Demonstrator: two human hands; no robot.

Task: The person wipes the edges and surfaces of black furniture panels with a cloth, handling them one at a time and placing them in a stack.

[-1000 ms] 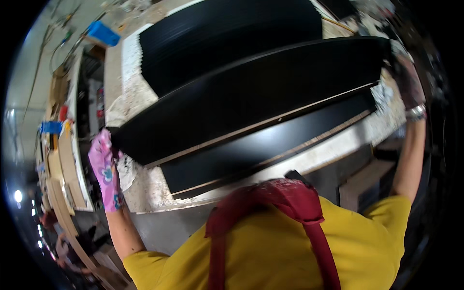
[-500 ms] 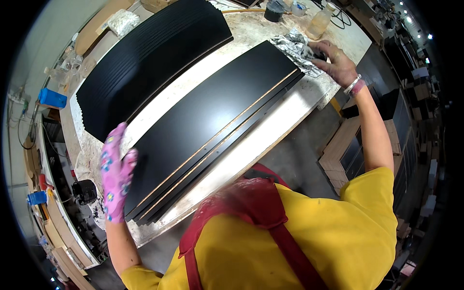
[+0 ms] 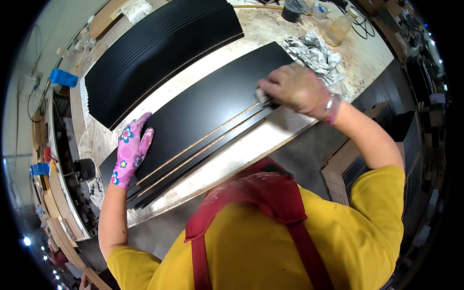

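A stack of long black panels lies slantwise across the worktable, with raw tan strips along its near edges. My left hand, in a pink flowered glove, rests with its fingers out on the left end of the top panel. Toward the right end, my bare right hand is closed around a small whitish pad. The pad touches the top panel's near edge; most of it is hidden under my fingers, and motion blurs it. Crumpled, black-smudged paper lies just beyond this hand.
Farther back lies another stack of black panels. A cloudy bottle and a dark cup stand at the back right. To the left are a blue container and a black pot. The worktable's edge runs close before me.
My right hand has come from the crumpled paper down and left onto the panel's edge, pad in its fingers. My left hand has settled onto the panel's left end. The view has shifted slightly.
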